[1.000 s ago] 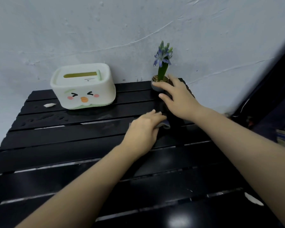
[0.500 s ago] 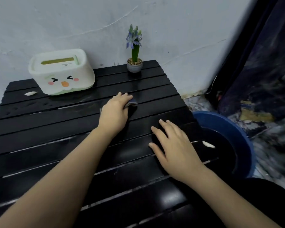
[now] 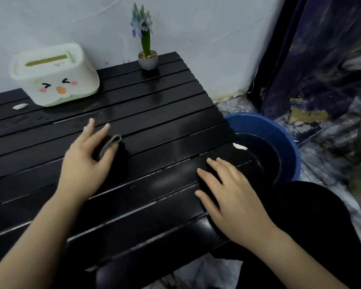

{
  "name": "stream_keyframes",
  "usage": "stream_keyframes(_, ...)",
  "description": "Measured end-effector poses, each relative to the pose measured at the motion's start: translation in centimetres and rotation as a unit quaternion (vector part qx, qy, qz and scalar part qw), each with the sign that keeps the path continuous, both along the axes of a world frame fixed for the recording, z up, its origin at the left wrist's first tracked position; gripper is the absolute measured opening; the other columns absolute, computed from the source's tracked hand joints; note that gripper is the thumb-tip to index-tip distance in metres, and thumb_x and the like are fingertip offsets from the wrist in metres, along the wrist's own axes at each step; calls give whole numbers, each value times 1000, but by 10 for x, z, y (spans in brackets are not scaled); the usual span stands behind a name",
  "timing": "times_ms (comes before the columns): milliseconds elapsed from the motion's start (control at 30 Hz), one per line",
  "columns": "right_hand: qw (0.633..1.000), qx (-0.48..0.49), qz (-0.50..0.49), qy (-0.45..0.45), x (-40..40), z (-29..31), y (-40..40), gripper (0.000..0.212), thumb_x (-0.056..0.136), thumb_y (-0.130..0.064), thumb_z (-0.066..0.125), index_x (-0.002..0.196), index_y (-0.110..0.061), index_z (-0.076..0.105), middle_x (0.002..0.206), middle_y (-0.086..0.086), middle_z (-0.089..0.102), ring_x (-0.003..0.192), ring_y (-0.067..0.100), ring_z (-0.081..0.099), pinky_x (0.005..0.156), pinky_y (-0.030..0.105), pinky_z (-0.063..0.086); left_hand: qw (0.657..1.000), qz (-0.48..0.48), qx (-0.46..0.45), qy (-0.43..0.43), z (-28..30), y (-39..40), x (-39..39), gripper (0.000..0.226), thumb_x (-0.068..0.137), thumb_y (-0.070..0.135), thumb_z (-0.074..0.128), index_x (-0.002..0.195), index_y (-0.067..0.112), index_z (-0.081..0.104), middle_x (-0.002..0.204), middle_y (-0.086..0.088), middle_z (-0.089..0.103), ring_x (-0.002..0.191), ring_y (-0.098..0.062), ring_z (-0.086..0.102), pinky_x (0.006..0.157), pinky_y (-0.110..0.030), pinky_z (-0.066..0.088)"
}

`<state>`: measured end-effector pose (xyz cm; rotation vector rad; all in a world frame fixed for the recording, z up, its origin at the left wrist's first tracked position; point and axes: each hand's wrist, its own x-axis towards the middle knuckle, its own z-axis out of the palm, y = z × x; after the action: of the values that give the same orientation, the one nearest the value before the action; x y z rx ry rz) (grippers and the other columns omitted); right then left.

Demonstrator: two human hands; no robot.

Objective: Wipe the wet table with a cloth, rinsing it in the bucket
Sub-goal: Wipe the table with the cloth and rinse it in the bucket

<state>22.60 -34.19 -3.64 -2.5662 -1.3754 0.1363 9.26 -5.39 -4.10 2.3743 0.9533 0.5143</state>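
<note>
So the left hand (image 3: 86, 161) was pinching the dark bunched-up cloth (image 3: 109, 146) on the black slatted table (image 3: 165, 113), other fingers splayed. Right hand (image 3: 233, 197) lay flat, fingers spread, holding nothing. The round blue plastic bucket (image 3: 288, 142) sat right of both, nearer the right hand's fingers.

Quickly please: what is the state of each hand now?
Left hand: holds the cloth on the table.
Right hand: open, flat on the table.

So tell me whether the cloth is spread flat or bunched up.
Bunched. The cloth is folded into a small wad under the left hand, one looped edge sticking out by the fingers, on the black table.
</note>
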Motion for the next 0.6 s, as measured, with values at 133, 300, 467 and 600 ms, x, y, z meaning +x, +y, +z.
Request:
stream_keyframes(133,1000,20,8,-11,-3,-2,-9,41,99,-38,53,132,-15,61,141,10,54,138,28,43,111,41,41,992,-37,46,113,-23,-12,5,62,99,34,49,153,13,28,161,-9,23,151,-28,14,123,-43,12)
stream_keyframes(300,999,37,14,-35,-5,3,-21,34,95,-35,61,122,-15,67,130,6,62,130,25,52,104,34,44,976,-178,87,93,-19,-63,75,62,101,28,45,155,9,20,163,-9,15,151,-28,9,123,-34,3)
stream_keyframes(467,998,53,20,-42,-3,1,-35,34,94,-32,63,121,-13,68,129,6,63,129,24,52,105,31,43,948,-277,123,93,-14,-105,160,62,102,28,42,155,7,19,163,-11,14,151,-32,10,122,-40,4)
stream_keyframes(600,997,53,31,-45,-2,0,-37,36,91,-33,65,120,-12,67,128,7,63,128,25,53,105,32,43,921,-361,107,100,-12,-136,226,55,102,28,42,152,8,28,160,-13,26,149,-33,16,121,-41,5)
